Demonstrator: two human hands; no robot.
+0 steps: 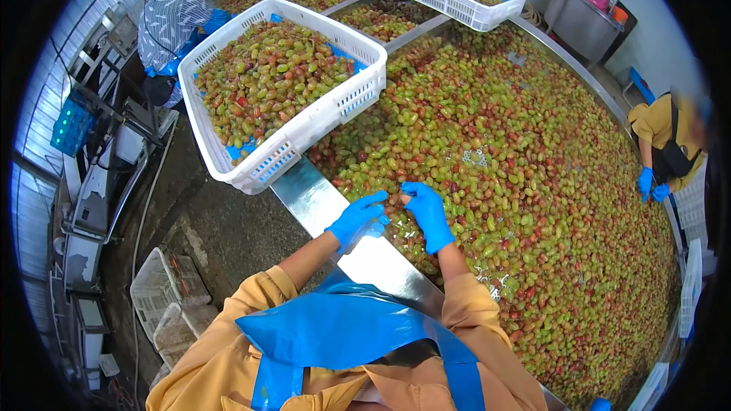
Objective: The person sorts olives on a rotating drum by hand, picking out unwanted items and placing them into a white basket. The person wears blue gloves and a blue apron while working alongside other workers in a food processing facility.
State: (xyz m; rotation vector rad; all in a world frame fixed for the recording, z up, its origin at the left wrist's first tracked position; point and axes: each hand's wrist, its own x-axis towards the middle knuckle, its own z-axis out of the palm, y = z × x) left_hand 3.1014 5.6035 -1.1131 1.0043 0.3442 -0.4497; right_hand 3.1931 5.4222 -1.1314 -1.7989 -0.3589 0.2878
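Both my hands wear blue gloves and are close together over the metal edge of a wide bed of green and reddish grapes (502, 205). My left hand (358, 221) is above the shiny metal ledge (381, 262), its fingers apart and pointing toward the other hand; nothing clearly shows in it. To its right, my right hand (430, 217) is bent inward over the fruit. Its fingertips close around a small brownish-red grape (403, 199), partly hidden by the fingers. Ahead on the left, a white plastic crate (362, 84) lined with blue sheet holds more grapes.
Another white crate (464, 9) of grapes rests at the far side. A co-worker (171, 27) is at far left, another (670, 141) at the right edge. Stacked white baskets (156, 289) stand on the floor at left, near metal machinery (95, 198). A metal cart (585, 19) is at back right.
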